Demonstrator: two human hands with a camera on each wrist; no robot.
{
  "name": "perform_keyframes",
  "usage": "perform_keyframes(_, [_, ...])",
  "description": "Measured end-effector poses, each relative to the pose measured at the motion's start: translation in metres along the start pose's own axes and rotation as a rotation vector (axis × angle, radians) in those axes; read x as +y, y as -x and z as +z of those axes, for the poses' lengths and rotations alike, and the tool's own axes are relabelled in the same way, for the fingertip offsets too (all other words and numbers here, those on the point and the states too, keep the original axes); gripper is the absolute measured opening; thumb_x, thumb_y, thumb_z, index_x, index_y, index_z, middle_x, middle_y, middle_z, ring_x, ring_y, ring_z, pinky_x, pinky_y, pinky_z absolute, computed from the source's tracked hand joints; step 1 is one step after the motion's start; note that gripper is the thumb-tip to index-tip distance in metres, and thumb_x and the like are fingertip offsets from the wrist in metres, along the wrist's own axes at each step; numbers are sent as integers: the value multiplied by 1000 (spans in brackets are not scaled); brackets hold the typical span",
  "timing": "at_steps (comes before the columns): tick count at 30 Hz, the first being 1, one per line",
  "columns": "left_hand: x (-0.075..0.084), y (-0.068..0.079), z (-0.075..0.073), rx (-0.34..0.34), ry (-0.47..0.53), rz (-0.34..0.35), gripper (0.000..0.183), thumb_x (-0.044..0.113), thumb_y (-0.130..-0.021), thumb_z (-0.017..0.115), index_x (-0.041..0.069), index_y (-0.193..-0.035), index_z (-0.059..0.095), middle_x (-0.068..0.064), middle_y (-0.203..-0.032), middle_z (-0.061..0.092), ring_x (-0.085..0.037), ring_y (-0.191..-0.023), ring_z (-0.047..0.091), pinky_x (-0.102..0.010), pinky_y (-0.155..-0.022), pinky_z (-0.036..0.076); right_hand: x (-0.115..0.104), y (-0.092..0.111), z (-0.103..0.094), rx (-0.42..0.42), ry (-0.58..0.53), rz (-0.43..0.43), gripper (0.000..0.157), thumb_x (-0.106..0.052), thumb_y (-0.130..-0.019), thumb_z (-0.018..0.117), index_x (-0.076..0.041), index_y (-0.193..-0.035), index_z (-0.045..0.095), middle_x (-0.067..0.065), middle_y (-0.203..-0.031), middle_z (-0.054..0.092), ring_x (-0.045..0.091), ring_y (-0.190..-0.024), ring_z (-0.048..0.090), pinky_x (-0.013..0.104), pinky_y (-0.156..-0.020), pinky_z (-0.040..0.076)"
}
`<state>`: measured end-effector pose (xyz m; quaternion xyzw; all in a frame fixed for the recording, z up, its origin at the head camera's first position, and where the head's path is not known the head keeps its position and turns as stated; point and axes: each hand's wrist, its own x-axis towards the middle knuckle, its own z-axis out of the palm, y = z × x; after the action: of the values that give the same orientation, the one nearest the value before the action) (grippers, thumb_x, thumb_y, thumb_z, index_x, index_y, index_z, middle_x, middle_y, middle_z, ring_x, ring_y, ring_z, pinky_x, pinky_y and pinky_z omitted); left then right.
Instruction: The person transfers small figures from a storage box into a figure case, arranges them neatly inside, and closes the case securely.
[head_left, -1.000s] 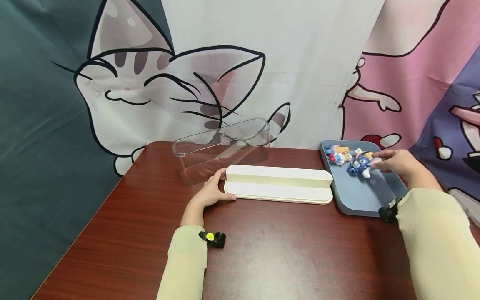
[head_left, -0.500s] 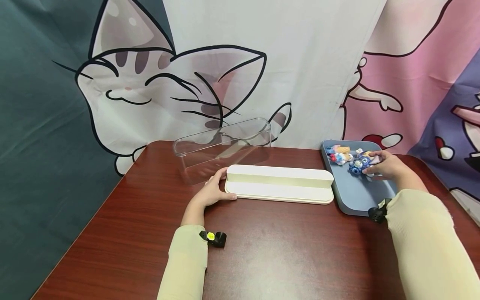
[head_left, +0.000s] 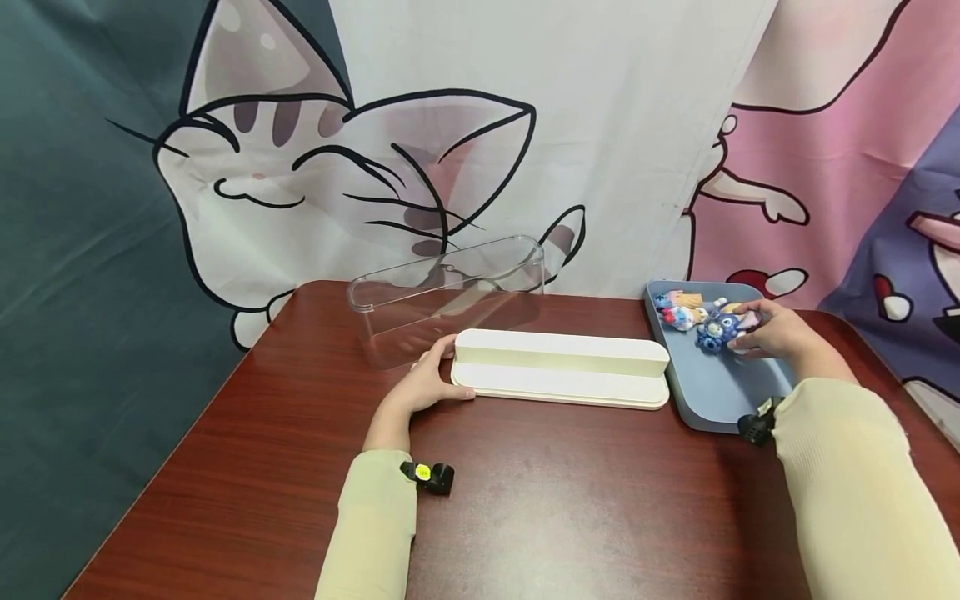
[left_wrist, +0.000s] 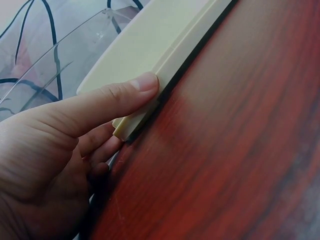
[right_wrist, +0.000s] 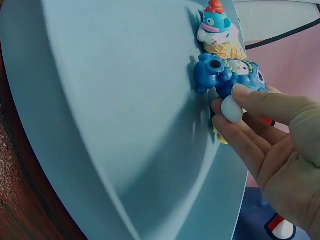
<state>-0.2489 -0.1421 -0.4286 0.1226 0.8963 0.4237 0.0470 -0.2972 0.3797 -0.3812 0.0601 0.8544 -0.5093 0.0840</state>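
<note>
My left hand [head_left: 422, 385] grips the left end of a long cream two-step display base [head_left: 558, 387] on the table. In the left wrist view its thumb [left_wrist: 146, 82] presses the base's front edge, fingers behind the end. My right hand [head_left: 780, 337] is over the blue-grey tray [head_left: 720, 408]. Thumb and fingers pinch the rounded white part [right_wrist: 232, 109] of a blue toy figurine [head_left: 717, 331]. Beside it in the tray lies an ice-cream-cone figurine [right_wrist: 216, 30] with a blue head and red top; another cone figurine [head_left: 682, 298] lies behind. The pinching fingers partly hide a yellowish toy piece.
A clear plastic cover [head_left: 450, 292] stands behind the base at the back left. The tray sits at the back right, close to the base's right end. Printed cloth [head_left: 637, 150] hangs behind the brown table [head_left: 570, 500].
My right hand has shifted left and lower over the tray and now pinches the blue figurine, which has turned slightly. My left hand keeps its hold on the cream base.
</note>
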Motion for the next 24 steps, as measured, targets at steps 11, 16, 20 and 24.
perform_keyframes(11, [0, 0, 0, -3, -1, 4, 91, 39, -52, 77, 29, -126, 26, 4, -115, 41, -16, -108, 29, -41, -90, 18, -15, 13, 4, 32, 154, 6, 75, -3, -56, 74, 3, -117, 32, 31, -110, 31, 31, -82, 46, 39, -62, 46])
perform_keyframes(16, [0, 0, -1, -3, 3, 1, 92, 40, -51, 77, 30, -126, 26, 3, -116, 41, -17, -107, 30, -42, -90, 20, -22, 18, -1, 25, 167, -71, 67, -1, -60, 71, 3, -115, 33, 30, -108, 33, 20, -73, 49, 35, -60, 47])
perform_keyframes(20, [-1, 0, 0, -5, 3, -1, 92, 40, -51, 77, 30, -127, 25, 3, -116, 41, -18, -108, 29, -42, -90, 19, -26, 21, -5, 12, 113, -117, 59, 2, -60, 70, -1, -109, 37, 14, -92, 48, 12, -67, 53, 35, -60, 47])
perform_keyframes(24, [-1, 0, 0, -4, 3, 1, 92, 39, -52, 77, 29, -127, 25, 2, -117, 41, -18, -108, 29, -42, -90, 19, -25, 19, -10, -15, 45, -150, 55, 1, -57, 73, -12, -102, 43, 1, -81, 52, 12, -67, 55, 37, -60, 46])
